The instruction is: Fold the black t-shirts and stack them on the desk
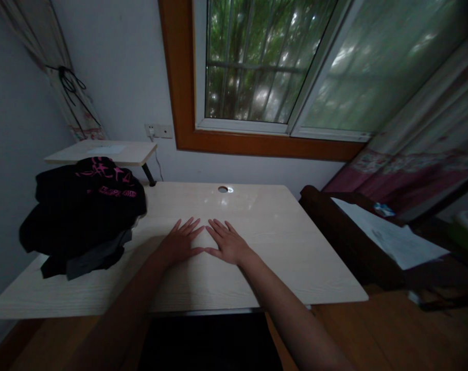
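Note:
Both hands rest palm down on the pale wood-grain desk [295,257], close together near its middle. My left hand [178,244] has its fingers spread and holds nothing. Beside it, my right hand [226,243] also lies flat with fingers apart. The two thumb tips meet or nearly meet. To the left of my left hand is a heap of dark clothing [83,206], black with pink lettering on top and a grey piece showing underneath.
A small raised shelf [141,149] on a black leg stands at the desk's back left. A round cable hole [223,189] sits near the back edge. Wall sockets [158,131] and a window [257,62] are behind. Right of the desk, a white sheet [388,234] lies on dark furniture.

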Tool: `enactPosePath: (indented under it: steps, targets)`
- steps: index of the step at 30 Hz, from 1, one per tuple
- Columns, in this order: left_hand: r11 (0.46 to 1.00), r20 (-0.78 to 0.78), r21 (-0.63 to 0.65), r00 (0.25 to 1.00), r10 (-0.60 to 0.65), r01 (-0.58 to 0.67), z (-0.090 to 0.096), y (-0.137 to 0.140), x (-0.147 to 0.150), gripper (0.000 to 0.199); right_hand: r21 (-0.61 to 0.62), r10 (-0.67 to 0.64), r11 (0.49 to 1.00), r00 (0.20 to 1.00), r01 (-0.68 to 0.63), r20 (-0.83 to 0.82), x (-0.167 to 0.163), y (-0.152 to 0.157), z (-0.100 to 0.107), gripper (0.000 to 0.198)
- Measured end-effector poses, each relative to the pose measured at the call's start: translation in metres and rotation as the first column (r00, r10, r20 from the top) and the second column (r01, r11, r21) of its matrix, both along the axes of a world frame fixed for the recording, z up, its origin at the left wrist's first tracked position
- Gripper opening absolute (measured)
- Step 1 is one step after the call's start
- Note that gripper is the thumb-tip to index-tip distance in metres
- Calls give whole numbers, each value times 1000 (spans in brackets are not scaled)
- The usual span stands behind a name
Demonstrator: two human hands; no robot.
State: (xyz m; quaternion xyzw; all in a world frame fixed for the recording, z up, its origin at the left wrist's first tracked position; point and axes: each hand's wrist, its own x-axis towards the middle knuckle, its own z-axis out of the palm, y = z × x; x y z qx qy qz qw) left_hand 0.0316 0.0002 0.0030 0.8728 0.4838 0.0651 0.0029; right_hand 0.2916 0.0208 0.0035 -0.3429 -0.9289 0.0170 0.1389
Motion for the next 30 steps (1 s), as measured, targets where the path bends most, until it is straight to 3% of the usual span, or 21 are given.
enactPosePath:
  steps: [24, 27, 30]
  targets:
    - [1000, 19, -22, 1000, -1, 2, 4, -2, 2, 81, -53, -1, 999, 1000, 0, -29, 0, 0, 3, 81]
    - [999, 24, -41, 1000, 4, -3, 5, -2, 1, 79, -94, -3, 996, 997, -4, -79, 1, 2, 5, 73]
    - [999, 63, -53, 998, 6, -2, 4, 0, -3, 73, -150, -40, 989, 970, 4, -239, 3, 5, 8, 52]
